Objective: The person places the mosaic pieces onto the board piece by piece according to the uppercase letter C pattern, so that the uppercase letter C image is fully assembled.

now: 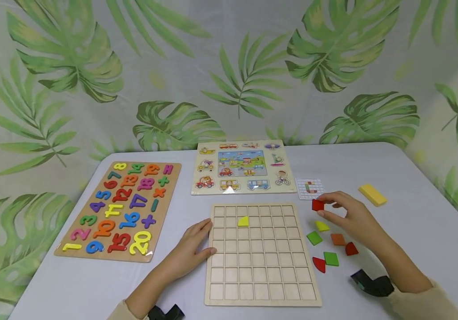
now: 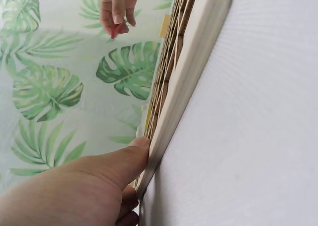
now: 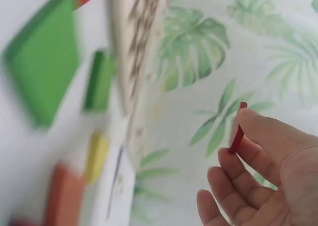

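The head view alone shows the whole layout: a wooden grid board (image 1: 263, 302) in the middle of a white desk (image 1: 425, 186), with one yellow quarter-round piece (image 1: 243, 221) in a cell towards its far side. The left wrist view adds the grid board's thick, rounded side and raised cell dividers. The right wrist view shows the red tile (image 1: 316, 205) edge-on, thin and lifted off the desk; the loose pieces there are blurred.

The right hand (image 1: 349, 215) pinches the red tile between thumb and fingertips, the remaining fingers loosely bent. The tile is just beyond the grid board's far right corner, near a small pattern card (image 1: 310, 189). The left hand (image 1: 189, 246) rests at the grid board's left edge, thumb and fingers relaxed and spread apart, touching the rim.

Right of the grid board lie a yellow piece (image 1: 322, 226), two green squares (image 1: 315, 238), an orange square (image 1: 338, 239) and two red quarter-rounds (image 1: 351, 249). A strip of desk separates the grid board from the number board (image 1: 162, 210) on the left. The picture puzzle (image 1: 274, 189) sits just beyond its far edge. Wider white surface stretches to the right, around a yellow block (image 1: 372, 194).
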`<state>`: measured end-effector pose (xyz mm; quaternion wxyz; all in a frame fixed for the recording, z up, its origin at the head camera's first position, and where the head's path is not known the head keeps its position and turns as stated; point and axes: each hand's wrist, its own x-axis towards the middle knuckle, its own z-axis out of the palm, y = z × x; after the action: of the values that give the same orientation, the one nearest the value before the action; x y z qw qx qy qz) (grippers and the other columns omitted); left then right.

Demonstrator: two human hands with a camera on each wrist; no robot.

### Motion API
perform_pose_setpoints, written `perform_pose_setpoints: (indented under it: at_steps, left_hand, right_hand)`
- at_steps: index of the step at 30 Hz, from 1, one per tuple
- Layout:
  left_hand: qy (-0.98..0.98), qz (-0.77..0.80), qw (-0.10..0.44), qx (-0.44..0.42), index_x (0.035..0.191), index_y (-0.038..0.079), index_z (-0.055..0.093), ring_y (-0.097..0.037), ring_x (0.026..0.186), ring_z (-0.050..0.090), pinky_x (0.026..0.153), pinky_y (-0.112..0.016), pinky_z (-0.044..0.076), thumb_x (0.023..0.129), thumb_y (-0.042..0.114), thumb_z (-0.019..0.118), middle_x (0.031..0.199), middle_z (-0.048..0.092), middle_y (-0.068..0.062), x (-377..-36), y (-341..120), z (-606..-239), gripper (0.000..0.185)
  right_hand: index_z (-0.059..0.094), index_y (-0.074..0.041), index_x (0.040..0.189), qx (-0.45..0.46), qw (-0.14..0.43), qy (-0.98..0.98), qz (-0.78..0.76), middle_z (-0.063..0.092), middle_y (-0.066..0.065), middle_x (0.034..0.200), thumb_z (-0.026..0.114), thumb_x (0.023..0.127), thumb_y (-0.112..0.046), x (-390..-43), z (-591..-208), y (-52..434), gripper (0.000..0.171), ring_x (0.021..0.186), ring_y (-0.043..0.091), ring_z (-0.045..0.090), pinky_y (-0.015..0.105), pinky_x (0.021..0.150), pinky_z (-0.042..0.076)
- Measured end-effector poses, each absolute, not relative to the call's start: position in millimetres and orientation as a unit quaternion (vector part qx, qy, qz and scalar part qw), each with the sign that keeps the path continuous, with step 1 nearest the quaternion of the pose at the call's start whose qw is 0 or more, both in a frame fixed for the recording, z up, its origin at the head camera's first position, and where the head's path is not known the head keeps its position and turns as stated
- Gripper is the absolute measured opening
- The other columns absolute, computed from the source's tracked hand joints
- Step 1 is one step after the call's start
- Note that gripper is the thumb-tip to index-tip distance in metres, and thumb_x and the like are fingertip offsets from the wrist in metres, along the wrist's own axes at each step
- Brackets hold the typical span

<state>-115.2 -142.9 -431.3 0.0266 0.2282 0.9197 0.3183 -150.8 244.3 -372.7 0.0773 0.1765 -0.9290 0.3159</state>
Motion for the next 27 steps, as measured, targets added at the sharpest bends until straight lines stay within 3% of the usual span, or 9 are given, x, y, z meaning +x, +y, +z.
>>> perform_pose_setpoints:
  at_steps: [6,12,19,23,27]
  left_hand:
    - [0.919,0.316,0.02,0.233,0.13,0.006,0.024,-0.02,0.121,0.016,0.094,-0.038,0.022,0.078,0.039,0.051,0.134,0.02,-0.002,-115,-143,-431,0.067]
    - [0.921,0.313,0.016,0.229,0.13,0.006,0.025,-0.019,0.121,0.016,0.095,-0.036,0.022,0.078,0.039,0.052,0.134,0.02,-0.001,-115,-143,-432,0.067]
    - [0.919,0.321,0.019,0.229,0.13,0.006,0.026,-0.018,0.121,0.016,0.095,-0.036,0.021,0.078,0.037,0.053,0.134,0.021,-0.001,-115,-143,-431,0.066]
    - [0.919,0.319,0.017,0.229,0.13,0.006,0.026,-0.018,0.121,0.016,0.095,-0.036,0.021,0.078,0.037,0.053,0.134,0.021,-0.001,-116,-143,-432,0.066]
    - [0.921,0.314,0.014,0.229,0.13,0.006,0.026,-0.018,0.121,0.016,0.095,-0.036,0.021,0.078,0.038,0.053,0.134,0.021,-0.001,-116,-143,-433,0.067]
  right_hand:
    - [0.053,-0.023,0.103,0.238,0.095,-0.905,0.34,0.05,-0.012,0.101,0.064,0.072,-0.026,-156,-359,204,0.033,0.09,0.009,0.045,0.028,0.071,0.043]
    - [0.054,-0.021,0.103,0.307,0.075,-0.872,0.374,0.052,-0.011,0.099,0.061,0.073,-0.029,-165,-363,167,0.032,0.09,0.01,0.046,0.033,0.073,0.041]
    - [0.056,-0.017,0.098,0.324,0.002,-0.863,0.387,0.052,-0.01,0.095,0.063,0.073,-0.022,-177,-392,141,0.027,0.088,0.012,0.048,0.033,0.074,0.042]
    - [0.056,-0.019,0.096,0.297,-0.045,-0.881,0.367,0.051,-0.012,0.092,0.062,0.073,-0.029,-180,-406,136,0.026,0.086,0.007,0.047,0.027,0.075,0.042]
    - [0.057,-0.021,0.096,0.3,-0.05,-0.889,0.343,0.051,-0.012,0.09,0.062,0.072,-0.033,-182,-413,134,0.027,0.083,0.005,0.046,0.024,0.073,0.04]
